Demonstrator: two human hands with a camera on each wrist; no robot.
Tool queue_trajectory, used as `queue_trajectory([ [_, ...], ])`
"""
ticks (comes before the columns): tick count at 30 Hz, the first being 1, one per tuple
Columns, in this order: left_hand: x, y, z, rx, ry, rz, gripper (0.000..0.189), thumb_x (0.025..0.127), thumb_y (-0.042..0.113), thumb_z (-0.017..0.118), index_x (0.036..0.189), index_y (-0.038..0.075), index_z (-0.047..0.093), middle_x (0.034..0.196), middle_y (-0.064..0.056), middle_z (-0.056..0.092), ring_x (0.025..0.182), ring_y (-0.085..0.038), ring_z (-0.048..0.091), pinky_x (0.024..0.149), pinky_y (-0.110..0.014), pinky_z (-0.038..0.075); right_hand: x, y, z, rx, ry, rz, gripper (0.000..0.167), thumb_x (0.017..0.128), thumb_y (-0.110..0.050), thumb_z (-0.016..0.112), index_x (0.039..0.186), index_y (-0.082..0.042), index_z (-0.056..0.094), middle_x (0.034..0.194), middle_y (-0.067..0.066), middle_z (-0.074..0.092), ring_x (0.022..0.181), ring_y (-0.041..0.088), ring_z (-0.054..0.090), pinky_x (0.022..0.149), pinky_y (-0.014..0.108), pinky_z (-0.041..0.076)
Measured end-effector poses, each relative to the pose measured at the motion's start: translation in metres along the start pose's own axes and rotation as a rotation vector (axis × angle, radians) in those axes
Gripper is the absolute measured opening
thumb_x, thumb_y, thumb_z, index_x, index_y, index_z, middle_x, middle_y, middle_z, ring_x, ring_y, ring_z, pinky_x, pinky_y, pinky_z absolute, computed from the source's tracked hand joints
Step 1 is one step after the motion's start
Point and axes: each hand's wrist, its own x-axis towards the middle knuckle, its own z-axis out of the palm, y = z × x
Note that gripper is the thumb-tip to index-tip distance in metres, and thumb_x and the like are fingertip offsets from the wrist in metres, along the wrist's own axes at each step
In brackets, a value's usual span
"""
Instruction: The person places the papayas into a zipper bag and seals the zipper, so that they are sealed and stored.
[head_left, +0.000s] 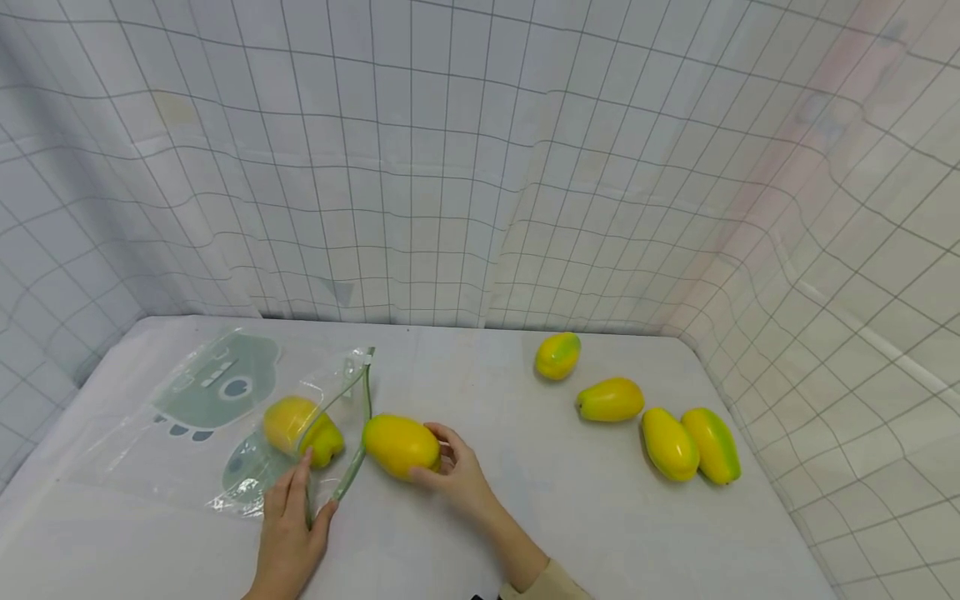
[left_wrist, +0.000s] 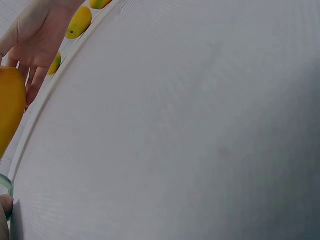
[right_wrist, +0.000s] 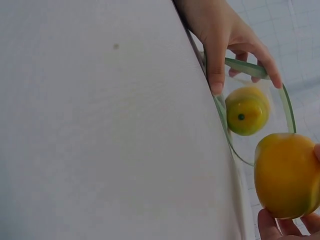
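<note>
My right hand (head_left: 457,475) grips a yellow papaya (head_left: 401,446) at its right end, just outside the mouth of a clear plastic bag (head_left: 142,450). This bag lies flat, with a green rim and a green cartoon print. Another papaya (right_wrist: 245,112) sits inside it, near the opening. My left hand (head_left: 288,525) holds the near side of the bag's green rim (right_wrist: 242,67); in the right wrist view its thumb is on the lower edge and its fingers are at the upper one. Only the left thumb's tip (left_wrist: 6,204) shows in the left wrist view.
Several more papayas lie on the right of the white table (head_left: 510,517): one papaya (head_left: 558,356) near the back edge, another papaya (head_left: 611,400) in front of it, and a side-by-side pair with a yellow papaya (head_left: 670,444). Grid-patterned curtains (head_left: 420,167) surround the table.
</note>
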Motion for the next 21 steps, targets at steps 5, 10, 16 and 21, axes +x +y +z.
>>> queue_trajectory([
  [5,0.0,0.001,0.0,0.013,-0.003,-0.012,0.077,0.09,0.058,0.026,0.137,-0.002,0.035,0.113,-0.026,0.04,0.097,-0.037,0.036,0.096,-0.004,0.008,0.008,0.014,0.008,0.014,-0.068,0.012,0.055,0.081,-0.011,0.069,0.13,-0.006,0.045,0.129,0.008,0.047,0.108,0.018,0.05,0.09,0.028,0.044],
  [10,0.0,-0.001,0.001,0.016,-0.001,-0.007,0.076,0.091,0.058,0.026,0.136,-0.002,0.035,0.114,-0.025,0.04,0.097,-0.037,0.035,0.096,-0.004,0.008,0.014,0.022,0.014,-0.029,-0.103,-0.013,0.055,0.081,-0.014,0.069,0.13,-0.008,0.046,0.127,0.006,0.049,0.106,0.015,0.052,0.088,0.025,0.045],
  [16,0.0,-0.002,0.001,0.012,-0.001,-0.001,0.076,0.091,0.058,0.028,0.136,-0.003,0.036,0.114,-0.025,0.04,0.097,-0.037,0.035,0.095,-0.006,0.009,0.019,0.023,0.022,-0.069,-0.122,-0.013,0.054,0.081,-0.017,0.07,0.13,-0.01,0.048,0.125,0.004,0.05,0.103,0.011,0.053,0.086,0.023,0.046],
  [21,0.0,-0.001,0.001,0.026,-0.02,-0.015,0.076,0.09,0.058,0.027,0.137,-0.001,0.035,0.114,-0.024,0.04,0.098,-0.037,0.035,0.093,-0.007,0.01,0.022,0.021,0.03,-0.088,-0.133,-0.033,0.054,0.082,-0.016,0.069,0.13,-0.008,0.047,0.126,0.005,0.05,0.104,0.011,0.053,0.085,0.022,0.046],
])
